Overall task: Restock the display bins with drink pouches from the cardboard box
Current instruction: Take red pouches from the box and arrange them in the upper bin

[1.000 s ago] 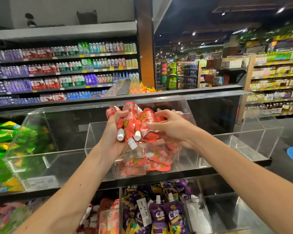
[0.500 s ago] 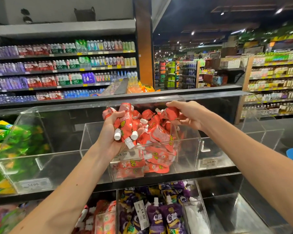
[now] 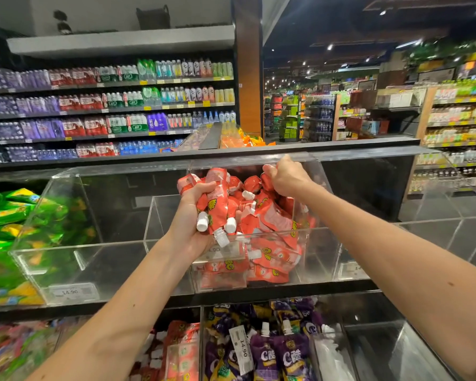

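Our left hand (image 3: 193, 215) is clamped round a bunch of red drink pouches (image 3: 217, 199). The fingers curl tight over their middles, and the white caps (image 3: 202, 225) point down past the heel of the hand. Just to the right of it and a little higher, our right hand (image 3: 286, 177) is also closed. Its fingers curl round the top ends of more of these pouches, and the back of the hand faces us. The two hands are near each other but not touching, with loose red pouches hanging and tumbling between them.

Both hands are held over the open top of a clear plastic bin (image 3: 322, 257). Under the hands, a pile (image 3: 270, 265) of the same red pouches lies inside it against the front wall. To the left of our left hand stands a second clear bin (image 3: 107, 259) with a price label (image 3: 72, 291) on its front. Further left again are green packs (image 3: 8, 215). Below our forearms, a lower bin holds purple pouches (image 3: 283, 353). Beyond our left hand, shelves of bottled drinks (image 3: 107, 103) line the far wall.
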Demonstrator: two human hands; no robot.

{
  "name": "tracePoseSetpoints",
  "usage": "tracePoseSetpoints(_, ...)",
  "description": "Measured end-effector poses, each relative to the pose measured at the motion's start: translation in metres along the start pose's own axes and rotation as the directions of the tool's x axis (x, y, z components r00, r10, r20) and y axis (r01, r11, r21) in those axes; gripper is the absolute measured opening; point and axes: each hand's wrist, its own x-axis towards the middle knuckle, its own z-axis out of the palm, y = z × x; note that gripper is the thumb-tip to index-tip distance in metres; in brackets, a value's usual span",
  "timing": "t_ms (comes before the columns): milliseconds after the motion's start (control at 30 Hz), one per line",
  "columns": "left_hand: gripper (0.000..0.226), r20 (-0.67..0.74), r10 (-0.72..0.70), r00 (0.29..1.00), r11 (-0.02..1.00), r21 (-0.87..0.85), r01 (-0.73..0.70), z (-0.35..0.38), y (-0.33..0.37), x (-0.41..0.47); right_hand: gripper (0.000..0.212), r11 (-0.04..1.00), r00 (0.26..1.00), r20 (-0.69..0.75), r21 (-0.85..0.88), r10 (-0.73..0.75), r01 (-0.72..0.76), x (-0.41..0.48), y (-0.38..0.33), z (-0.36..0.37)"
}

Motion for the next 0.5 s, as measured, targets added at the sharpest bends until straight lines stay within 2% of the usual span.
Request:
tracePoseSetpoints(33,0.035,-0.008,0.003,1.000,1.000,0.005,-0.003,0.000,0.001,-0.001,0.047,0.980,0.995,-0.015,-0.178,-0.096,0.092,-0.002,-0.001,0.002)
tracePoseSetpoints(100,0.033,-0.015,0.009,1.000,1.000,0.002,-0.009,-0.001,0.002,-0.004,0.043,0.842,0.962,-0.028,-0.492,-0.272,0.224,-0.006,-0.001,0.002)
tracePoseSetpoints(200,0.034,-0.032,0.012,0.999,1.000,0.006,-0.012,-0.004,0.002,-0.008,0.036,0.703,0.946,-0.064,-0.685,-0.319,0.190,-0.004,0.008,-0.011)
tracePoseSetpoints(300,0.034,-0.018,0.021,1.000,1.000,0.022,-0.021,-0.003,-0.001,-0.010,0.028,0.738,0.965,-0.077,-0.660,-0.252,0.140,0.000,0.026,-0.021)
tracePoseSetpoints(400,0.034,-0.027,0.026,0.999,0.999,0.028,-0.025,0.003,-0.003,-0.007,0.045,0.836,0.980,-0.049,-0.531,-0.195,0.140,-0.001,0.038,-0.022)
tracePoseSetpoints(500,0.039,-0.006,0.007,1.000,0.997,0.073,-0.006,0.010,-0.004,-0.004,0.044,0.857,0.973,-0.106,-0.498,-0.206,0.128,-0.009,0.043,-0.021)
